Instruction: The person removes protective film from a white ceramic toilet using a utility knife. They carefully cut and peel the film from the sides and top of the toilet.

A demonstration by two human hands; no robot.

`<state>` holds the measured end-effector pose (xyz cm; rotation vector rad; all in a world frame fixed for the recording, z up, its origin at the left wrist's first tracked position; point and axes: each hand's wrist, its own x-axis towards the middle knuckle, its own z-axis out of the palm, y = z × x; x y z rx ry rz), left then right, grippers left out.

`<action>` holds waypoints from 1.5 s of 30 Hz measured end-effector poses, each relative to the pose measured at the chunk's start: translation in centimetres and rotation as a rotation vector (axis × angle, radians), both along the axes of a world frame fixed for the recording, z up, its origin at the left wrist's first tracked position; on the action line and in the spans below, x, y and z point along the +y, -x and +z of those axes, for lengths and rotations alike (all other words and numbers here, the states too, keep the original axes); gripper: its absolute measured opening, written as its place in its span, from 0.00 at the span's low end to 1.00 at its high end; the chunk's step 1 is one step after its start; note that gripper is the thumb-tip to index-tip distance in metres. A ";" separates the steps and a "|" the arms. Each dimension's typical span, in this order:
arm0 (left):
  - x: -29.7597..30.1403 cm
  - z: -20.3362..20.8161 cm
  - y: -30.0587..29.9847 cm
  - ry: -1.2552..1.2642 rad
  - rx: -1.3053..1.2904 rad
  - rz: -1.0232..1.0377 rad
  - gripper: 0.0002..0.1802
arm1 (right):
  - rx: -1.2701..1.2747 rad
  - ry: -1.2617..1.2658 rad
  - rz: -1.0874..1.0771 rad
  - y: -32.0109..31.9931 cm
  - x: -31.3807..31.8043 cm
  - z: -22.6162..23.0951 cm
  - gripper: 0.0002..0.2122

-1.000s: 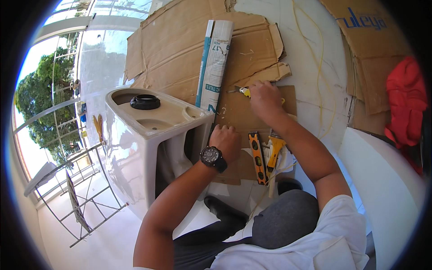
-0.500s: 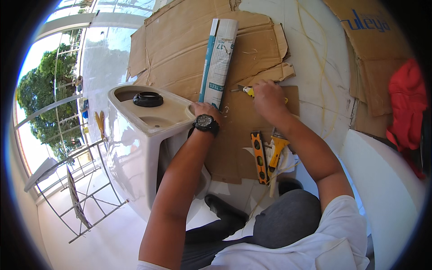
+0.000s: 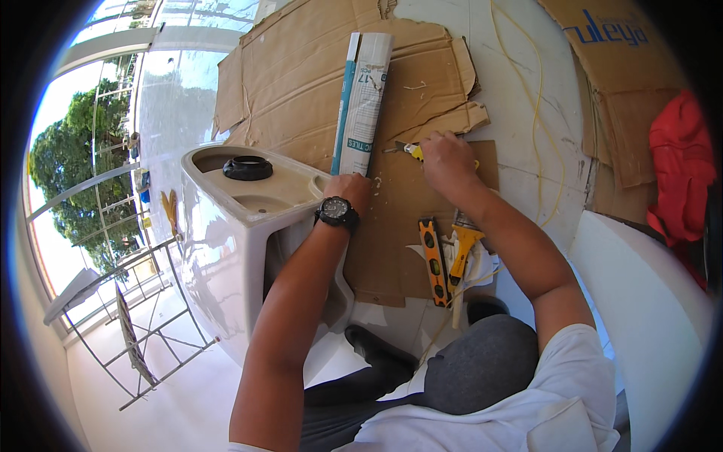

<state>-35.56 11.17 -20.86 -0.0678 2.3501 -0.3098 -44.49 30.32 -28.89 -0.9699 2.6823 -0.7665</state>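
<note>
Fingers (image 3: 440,151) of right hand (image 3: 446,160) closed around yellow-handled tool (image 3: 410,150)

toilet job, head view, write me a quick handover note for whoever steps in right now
Left hand: resting on the rim of the white toilet, which lies tipped on its side on the floor; holds nothing that shows.
Right hand: closed on a yellow-handled tool, over the cardboard sheet.
Nearby: a rolled paper tube above the left hand, a small level and a yellow tool on the cardboard by the right forearm.
Done: toilet laid over, black ring sits on its base.
Left: cannot tell from this view.
</note>
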 end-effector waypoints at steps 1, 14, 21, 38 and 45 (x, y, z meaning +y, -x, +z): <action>0.0 -0.1 -0.1 0.003 0.004 -0.013 0.12 | 0.001 -0.001 0.002 0.0 0.0 -0.1 0.06; 5.3 1.3 -5.0 -0.100 0.305 -0.220 0.14 | 0.024 -0.016 -0.001 0.0 -0.1 -0.1 0.06; 1.5 -1.6 -0.6 0.515 -0.022 0.016 0.24 | -0.006 -0.004 0.005 0.1 0.0 -0.2 0.06; 5.7 1.2 -11.0 -0.401 0.446 0.504 0.22 | -0.684 0.083 0.485 -2.5 -2.5 3.9 0.20; 6.2 -3.4 -13.1 -0.142 0.925 0.759 0.51 | -0.740 0.216 0.466 -2.4 -4.4 2.5 0.20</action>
